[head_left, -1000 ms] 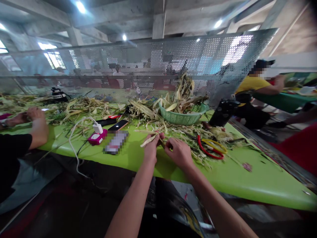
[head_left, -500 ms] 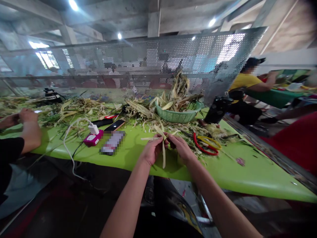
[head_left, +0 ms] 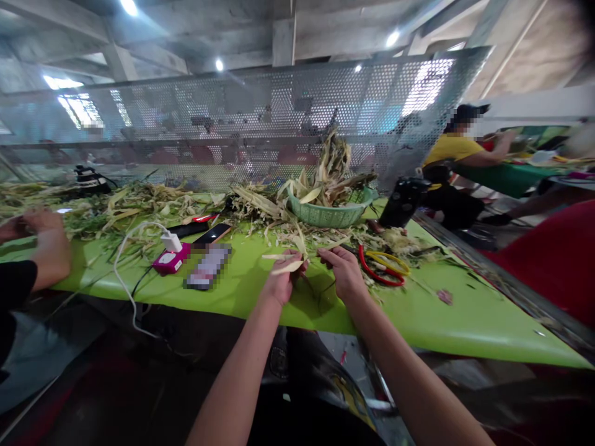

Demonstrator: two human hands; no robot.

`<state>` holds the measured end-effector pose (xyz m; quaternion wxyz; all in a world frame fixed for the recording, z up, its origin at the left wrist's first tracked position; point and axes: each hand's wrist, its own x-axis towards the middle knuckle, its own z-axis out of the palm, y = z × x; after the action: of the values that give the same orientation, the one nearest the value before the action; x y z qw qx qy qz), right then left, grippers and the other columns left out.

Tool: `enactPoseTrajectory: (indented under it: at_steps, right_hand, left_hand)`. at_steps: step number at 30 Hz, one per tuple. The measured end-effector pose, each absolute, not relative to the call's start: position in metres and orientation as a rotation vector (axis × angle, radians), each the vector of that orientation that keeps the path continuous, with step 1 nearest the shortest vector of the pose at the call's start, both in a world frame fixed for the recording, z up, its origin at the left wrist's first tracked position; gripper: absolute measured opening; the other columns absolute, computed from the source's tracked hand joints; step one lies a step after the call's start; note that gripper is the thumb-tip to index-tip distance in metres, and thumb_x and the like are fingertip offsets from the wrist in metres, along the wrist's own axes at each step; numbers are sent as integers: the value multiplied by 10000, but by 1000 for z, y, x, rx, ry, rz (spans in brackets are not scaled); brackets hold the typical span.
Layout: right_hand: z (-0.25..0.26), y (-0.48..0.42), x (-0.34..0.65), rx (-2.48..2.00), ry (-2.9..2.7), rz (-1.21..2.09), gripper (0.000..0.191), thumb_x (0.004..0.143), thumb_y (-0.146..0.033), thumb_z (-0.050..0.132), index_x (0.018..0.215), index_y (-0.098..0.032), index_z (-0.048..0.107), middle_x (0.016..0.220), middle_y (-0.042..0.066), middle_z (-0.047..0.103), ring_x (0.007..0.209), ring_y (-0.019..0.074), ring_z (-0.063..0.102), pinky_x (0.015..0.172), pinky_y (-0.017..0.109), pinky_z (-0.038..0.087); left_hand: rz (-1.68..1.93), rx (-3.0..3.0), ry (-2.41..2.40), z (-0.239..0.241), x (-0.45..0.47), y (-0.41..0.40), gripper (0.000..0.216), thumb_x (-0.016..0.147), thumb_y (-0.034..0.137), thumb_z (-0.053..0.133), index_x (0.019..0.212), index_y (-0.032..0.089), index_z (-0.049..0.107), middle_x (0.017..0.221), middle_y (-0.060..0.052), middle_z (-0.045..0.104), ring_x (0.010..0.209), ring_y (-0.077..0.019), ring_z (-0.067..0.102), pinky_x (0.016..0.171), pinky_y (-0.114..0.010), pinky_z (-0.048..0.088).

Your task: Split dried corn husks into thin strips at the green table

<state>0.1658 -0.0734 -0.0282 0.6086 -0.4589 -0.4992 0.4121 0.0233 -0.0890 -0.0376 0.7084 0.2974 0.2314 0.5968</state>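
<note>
Over the front part of a bright green table (head_left: 465, 322), my left hand (head_left: 280, 280) pinches pale dried husk strips (head_left: 289, 266). My right hand (head_left: 344, 272) sits close beside it, fingers closed on the other end of the same strips, which stretch between the two hands. Loose husk scraps (head_left: 320, 238) lie just beyond my hands. Red and yellow handled pliers (head_left: 383, 266) rest on the table to the right of my right hand.
A green plastic basket (head_left: 330, 215) heaped with husks stands behind. A pink power bank (head_left: 171, 260) with a white cable and phones (head_left: 207, 266) lie to the left. Another person's arms (head_left: 46, 248) rest at far left. A perforated metal screen (head_left: 260, 118) backs the table. A black device (head_left: 402, 201) stands right.
My hands have drawn slightly apart. The strip that hung down from my left hand now lies more level between them. The view has shifted a little left.
</note>
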Motion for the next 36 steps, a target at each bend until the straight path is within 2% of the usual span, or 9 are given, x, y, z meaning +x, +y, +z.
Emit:
enactPoseTrajectory:
  at_steps: [4,8,14,17,22,25,31,33,36]
  right_hand:
    - [-25,-74,166,-1078,-1168,990,352,634,-481,761,521,-192,596,494,-18,513,486,113,377,507,282,278]
    - [-19,-81,168,-1051,-1218,1034,447,729,-565,674,513,-176,633,483,11,522,478,117,407,498,282,293]
    - [-19,-83,165,-981,-1313,897,279,725,-445,724,844,-193,720,756,20,657,650,145,522,588,266,381]
    - [-21,-82,164,-970,-1370,938,222,708,-394,742,773,-187,695,738,12,643,684,157,549,651,283,414]
    - [-20,-84,162,-934,-1363,911,193,708,-352,733,685,-192,628,638,-21,555,606,132,486,590,267,388]
    - [-20,-86,162,-956,-1361,856,203,713,-356,720,681,-190,607,619,-24,519,584,123,444,548,256,357]
    - [-22,-83,162,-1004,-1378,820,227,742,-400,686,716,-187,611,651,-8,537,594,132,460,547,262,385]
    - [-20,-83,161,-1018,-1415,738,210,780,-398,655,798,-190,640,724,9,572,625,146,490,576,278,414]
    - [-15,-85,160,-1045,-1488,375,209,822,-377,628,940,-207,658,923,47,607,765,181,541,704,323,450]
  left_hand:
    - [1356,698,517,-36,22,-89,270,638,268,781,754,146,571,594,29,577,546,-72,529,520,-191,352]
    - [1345,778,583,-37,22,-91,277,668,283,772,833,151,593,644,25,591,582,-83,535,568,-209,382]
    - [1291,1020,716,-42,25,-94,236,691,302,741,844,171,618,683,29,584,638,-94,509,617,-219,358]
    - [1245,1153,774,-40,25,-97,248,713,371,715,840,173,635,693,23,579,665,-111,503,639,-239,349]
    - [1192,1297,847,-33,23,-101,334,728,495,674,748,168,611,638,27,527,632,-119,458,625,-264,324]
    - [1134,1378,869,-33,23,-100,302,735,462,670,704,170,599,623,31,514,636,-122,455,631,-265,326]
    - [1107,1351,829,-39,23,-97,248,738,418,692,758,172,672,666,10,598,672,-137,522,657,-256,371]
    - [1147,1194,800,-40,24,-96,279,739,443,694,774,167,684,653,6,610,635,-128,526,635,-251,379]
    - [1297,847,694,-43,25,-90,295,741,433,695,812,147,695,662,-7,632,615,-117,552,639,-245,413]
